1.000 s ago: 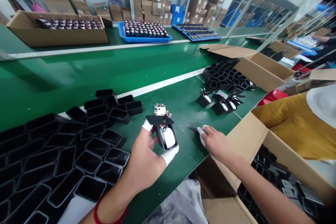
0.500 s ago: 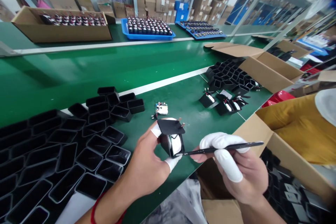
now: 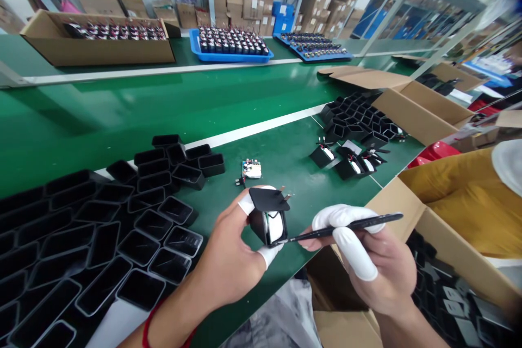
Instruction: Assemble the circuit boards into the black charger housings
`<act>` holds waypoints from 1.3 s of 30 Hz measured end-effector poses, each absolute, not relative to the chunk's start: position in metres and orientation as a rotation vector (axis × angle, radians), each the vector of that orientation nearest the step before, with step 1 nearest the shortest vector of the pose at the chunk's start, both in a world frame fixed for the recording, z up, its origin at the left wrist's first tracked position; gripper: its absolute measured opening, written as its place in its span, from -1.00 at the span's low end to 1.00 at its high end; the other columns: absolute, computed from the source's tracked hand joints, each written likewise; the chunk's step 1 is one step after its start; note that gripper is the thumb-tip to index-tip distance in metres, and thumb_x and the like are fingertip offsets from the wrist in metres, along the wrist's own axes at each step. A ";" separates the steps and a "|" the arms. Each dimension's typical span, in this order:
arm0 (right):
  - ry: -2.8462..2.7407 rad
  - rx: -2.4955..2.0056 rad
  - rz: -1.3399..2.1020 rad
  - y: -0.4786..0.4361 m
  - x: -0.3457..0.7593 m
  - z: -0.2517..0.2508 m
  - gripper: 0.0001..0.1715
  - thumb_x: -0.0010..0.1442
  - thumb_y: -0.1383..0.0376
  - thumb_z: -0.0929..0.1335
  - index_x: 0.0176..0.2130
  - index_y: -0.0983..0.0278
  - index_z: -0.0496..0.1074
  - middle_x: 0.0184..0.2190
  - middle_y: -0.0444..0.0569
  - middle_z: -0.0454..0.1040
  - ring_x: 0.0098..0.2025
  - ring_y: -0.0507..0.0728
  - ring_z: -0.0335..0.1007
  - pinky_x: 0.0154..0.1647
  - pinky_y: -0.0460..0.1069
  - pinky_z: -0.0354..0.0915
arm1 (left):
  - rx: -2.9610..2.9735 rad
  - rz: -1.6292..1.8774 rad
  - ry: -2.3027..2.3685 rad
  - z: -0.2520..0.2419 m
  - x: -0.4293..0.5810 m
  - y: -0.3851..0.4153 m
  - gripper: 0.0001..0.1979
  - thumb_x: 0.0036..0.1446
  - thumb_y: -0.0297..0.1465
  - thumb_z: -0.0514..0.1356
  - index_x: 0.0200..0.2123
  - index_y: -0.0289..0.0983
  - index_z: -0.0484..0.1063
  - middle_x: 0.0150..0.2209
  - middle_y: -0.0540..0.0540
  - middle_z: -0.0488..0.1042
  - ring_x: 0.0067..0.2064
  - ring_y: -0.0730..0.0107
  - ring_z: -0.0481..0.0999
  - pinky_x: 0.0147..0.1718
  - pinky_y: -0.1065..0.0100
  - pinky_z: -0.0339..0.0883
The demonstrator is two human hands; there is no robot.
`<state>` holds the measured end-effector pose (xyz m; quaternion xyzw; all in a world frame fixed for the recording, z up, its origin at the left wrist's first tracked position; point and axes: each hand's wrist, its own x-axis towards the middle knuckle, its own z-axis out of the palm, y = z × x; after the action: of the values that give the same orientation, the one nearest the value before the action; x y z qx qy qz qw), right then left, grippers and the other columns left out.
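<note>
My left hand (image 3: 228, 250), with white finger cots on its fingertips, grips a small black plastic case (image 3: 258, 224) between thumb and fingers. Inside the case's open end sits a white block (image 3: 275, 226). A black end cover (image 3: 269, 199) with copper-coloured prongs stands tilted over that opening. My right hand (image 3: 362, 255), also in white finger cots, holds slim black tweezers (image 3: 326, 231) like a pen. Their tip meets the lower rim of the case. Beyond my left hand a small circuit board (image 3: 252, 168) with a white part lies on the green table.
Many empty black cases (image 3: 138, 247) cover the left side. Filled cases (image 3: 353, 166) and more cases (image 3: 354, 117) stand to the right. Open cardboard boxes (image 3: 424, 103) flank the table's right side, near a person in yellow (image 3: 452, 196). A blue tray (image 3: 230, 57) sits behind.
Both hands keep their grips. The case and cover have shifted very slightly right and down, and the rear end of the tweezers has dropped a little to the left.
</note>
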<state>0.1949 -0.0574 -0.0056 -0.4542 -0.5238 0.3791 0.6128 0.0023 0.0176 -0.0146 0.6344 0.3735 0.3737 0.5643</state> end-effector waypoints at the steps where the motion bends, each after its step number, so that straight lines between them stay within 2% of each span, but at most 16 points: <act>1: -1.182 -1.058 0.863 -0.058 0.196 -0.006 -0.74 0.36 0.42 0.32 -0.06 0.11 0.51 -0.25 -0.03 0.60 -0.19 0.14 0.59 -0.17 0.07 0.60 | 1.499 0.879 0.889 -0.015 0.002 0.018 -0.47 -0.01 -0.52 0.37 0.05 -0.07 0.46 -0.07 -0.08 0.56 -0.15 0.21 0.61 -0.16 0.30 0.53; 5: -1.080 -1.040 0.765 -0.054 0.193 -0.006 -0.74 0.34 0.42 0.33 -0.08 0.13 0.53 -0.20 0.00 0.55 -0.21 0.17 0.60 -0.32 0.08 0.64 | 1.510 0.871 0.902 -0.013 0.003 0.019 -0.52 0.02 -0.49 0.35 0.04 -0.08 0.46 -0.06 -0.07 0.55 -0.08 0.21 0.61 -0.14 0.33 0.53; 10: -1.013 -1.023 0.602 -0.051 0.174 -0.017 -0.77 0.34 0.40 0.33 -0.12 0.10 0.52 -0.21 -0.05 0.50 -0.16 0.14 0.55 -0.20 0.08 0.60 | 1.394 0.910 0.873 -0.009 0.008 0.016 -0.51 -0.01 -0.51 0.33 0.04 -0.14 0.47 0.00 -0.09 0.56 -0.06 0.27 0.62 -0.13 0.40 0.54; 13: -1.126 -1.030 0.537 -0.058 0.170 -0.026 -0.72 0.34 0.43 0.32 -0.08 0.08 0.50 -0.16 -0.05 0.50 -0.10 0.16 0.53 -0.10 0.14 0.56 | 1.315 0.911 0.917 -0.011 0.010 0.014 -0.50 -0.06 -0.49 0.37 0.01 -0.17 0.46 -0.09 -0.07 0.60 -0.18 0.31 0.64 -0.20 0.41 0.56; 16: -1.030 -1.018 0.438 -0.061 0.179 -0.031 -0.73 0.37 0.38 0.29 -0.05 0.04 0.45 -0.15 -0.08 0.47 -0.10 0.18 0.53 -0.13 0.15 0.53 | 1.231 0.904 0.976 -0.010 0.013 0.016 -0.50 -0.14 -0.44 0.39 -0.05 -0.21 0.44 -0.11 -0.09 0.61 -0.22 0.30 0.64 -0.24 0.38 0.58; 19: -1.031 -1.388 0.383 -0.046 0.193 -0.041 -0.83 0.40 0.23 0.25 -0.08 0.09 0.41 -0.20 -0.04 0.48 -0.12 0.21 0.51 -0.08 0.15 0.44 | 1.223 0.871 1.028 -0.009 0.014 0.019 -0.45 -0.14 -0.39 0.38 -0.01 -0.24 0.40 -0.02 -0.17 0.59 -0.14 0.20 0.65 -0.20 0.31 0.58; 23: -1.280 -1.869 0.639 -0.006 0.202 -0.066 -0.77 0.24 0.17 0.37 -0.41 0.24 0.44 -0.55 -0.01 0.46 -0.44 0.23 0.45 -0.27 0.12 0.37 | 1.386 0.815 1.175 -0.008 0.012 0.017 -0.43 -0.06 -0.24 0.39 0.04 -0.22 0.40 -0.02 -0.18 0.60 0.04 0.04 0.58 0.02 0.13 0.50; 25: -1.289 -1.920 0.662 0.009 0.203 -0.071 -0.73 0.19 0.18 0.41 -0.47 0.27 0.44 -0.61 0.00 0.41 -0.49 0.23 0.42 -0.29 0.13 0.35 | 1.426 0.786 1.270 -0.007 0.012 0.015 -0.42 -0.03 -0.16 0.38 0.07 -0.17 0.39 0.02 -0.14 0.59 0.08 0.01 0.57 0.05 0.10 0.48; 27: -1.283 -1.933 0.653 0.012 0.201 -0.066 -0.70 0.18 0.12 0.44 -0.33 0.33 0.51 -0.48 0.11 0.51 -0.37 0.28 0.48 -0.18 0.17 0.36 | 1.439 0.762 1.330 -0.007 0.013 0.013 -0.42 0.00 -0.13 0.36 0.10 -0.12 0.38 0.05 -0.11 0.58 0.09 0.00 0.57 0.03 0.12 0.50; 28: -1.286 -1.923 0.638 0.009 0.199 -0.061 -0.62 0.19 0.06 0.43 -0.21 0.35 0.54 -0.37 0.15 0.55 -0.29 0.29 0.50 -0.12 0.17 0.36 | 1.450 0.758 1.341 -0.008 0.014 0.011 -0.43 0.02 -0.12 0.35 0.10 -0.11 0.38 0.06 -0.10 0.57 0.09 0.00 0.57 0.03 0.13 0.51; 30: -1.274 -1.783 0.759 -0.005 0.189 -0.047 -0.40 0.28 -0.09 0.32 0.03 0.31 0.49 -0.22 0.13 0.57 -0.21 0.24 0.50 -0.10 0.12 0.39 | 1.491 0.766 1.336 -0.012 0.018 0.008 -0.44 0.03 -0.12 0.34 0.09 -0.11 0.38 0.07 -0.12 0.57 0.09 -0.01 0.57 0.00 0.15 0.52; 31: -1.244 -1.644 0.900 -0.013 0.183 -0.041 -0.33 0.30 -0.16 0.26 0.09 0.27 0.46 -0.22 0.08 0.58 -0.23 0.20 0.51 -0.14 0.08 0.41 | 1.515 0.773 1.331 -0.015 0.020 0.005 -0.44 0.03 -0.13 0.34 0.09 -0.13 0.38 0.08 -0.14 0.57 0.09 -0.02 0.57 -0.02 0.16 0.54; 33: -1.114 -1.298 1.215 -0.026 0.171 -0.033 -0.27 0.26 -0.24 0.25 0.07 0.23 0.49 -0.32 -0.03 0.58 -0.32 0.14 0.50 -0.27 0.01 0.42 | 1.579 0.790 1.329 -0.026 0.025 0.001 -0.43 0.02 -0.18 0.33 0.11 -0.13 0.37 0.09 -0.15 0.55 0.09 -0.01 0.58 -0.05 0.18 0.56; 35: -0.912 -1.058 1.386 -0.032 0.162 -0.033 -0.28 0.13 -0.26 0.37 -0.05 0.24 0.57 -0.40 -0.08 0.56 -0.36 0.12 0.49 -0.34 -0.02 0.40 | 1.632 0.831 1.327 -0.039 0.030 -0.001 -0.41 0.00 -0.24 0.32 0.14 -0.12 0.37 0.11 -0.13 0.54 0.08 0.02 0.58 -0.03 0.20 0.56; 37: -0.744 -1.043 1.389 -0.032 0.159 -0.038 -0.30 0.02 -0.25 0.45 -0.15 0.27 0.61 -0.43 -0.10 0.56 -0.38 0.13 0.49 -0.36 -0.03 0.39 | 1.682 0.879 1.269 -0.052 0.037 0.000 -0.38 -0.02 -0.28 0.33 0.16 -0.13 0.36 0.11 -0.12 0.55 0.08 0.04 0.59 0.01 0.20 0.54; 39: -0.647 -1.091 1.358 -0.033 0.164 -0.043 -0.30 0.03 -0.24 0.44 -0.17 0.29 0.61 -0.42 -0.08 0.58 -0.36 0.16 0.51 -0.32 0.01 0.43 | 1.726 0.918 1.158 -0.063 0.046 0.001 -0.37 0.02 -0.31 0.32 0.19 -0.15 0.33 0.17 -0.15 0.50 0.11 0.06 0.57 0.07 0.17 0.52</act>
<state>0.1637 -0.0328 -0.0432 -0.4702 -0.2788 0.5853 0.5988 0.0465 0.0005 -0.0627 0.6891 0.4621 0.3665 0.4212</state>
